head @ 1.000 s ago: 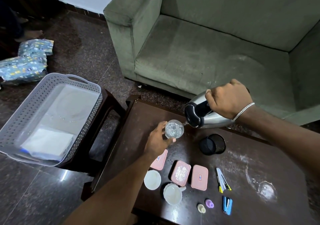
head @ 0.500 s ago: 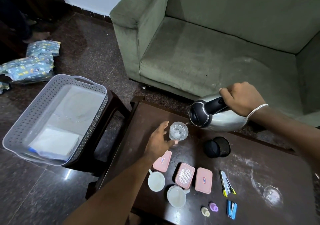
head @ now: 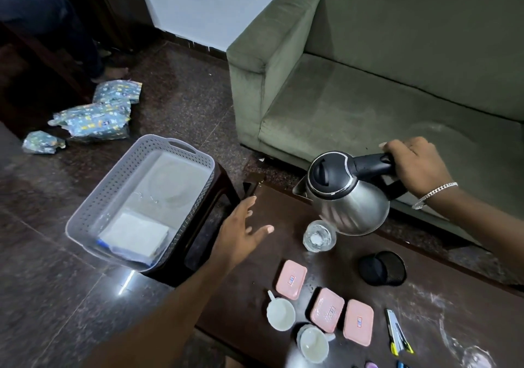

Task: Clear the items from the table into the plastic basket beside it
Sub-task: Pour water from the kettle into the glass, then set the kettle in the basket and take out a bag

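My right hand [head: 414,166] grips the black handle of a steel kettle [head: 347,194], held upright in the air over the dark wooden table [head: 283,206]. A clear glass [head: 319,235] stands on the table just below the kettle. My left hand [head: 241,233] hovers open, fingers spread, over the table's left edge, apart from the glass. The grey plastic basket [head: 119,186] sits on a stool to the left of the table, with a white flat item inside. Three pink-lidded boxes [head: 326,308], two white cups [head: 295,328] and a black mesh cup [head: 382,268] lie on the table.
A green sofa [head: 368,84] stands behind the table. Pens [head: 397,336] lie near the table's front right. Patterned packets [head: 93,115] lie on the dark floor at the left, near a seated person's legs [head: 71,35]. A dark stool [head: 204,226] carries the basket.
My left hand has let go of the glass and moved left, open. My right hand has tilted the kettle back upright and lifted it away from the glass.
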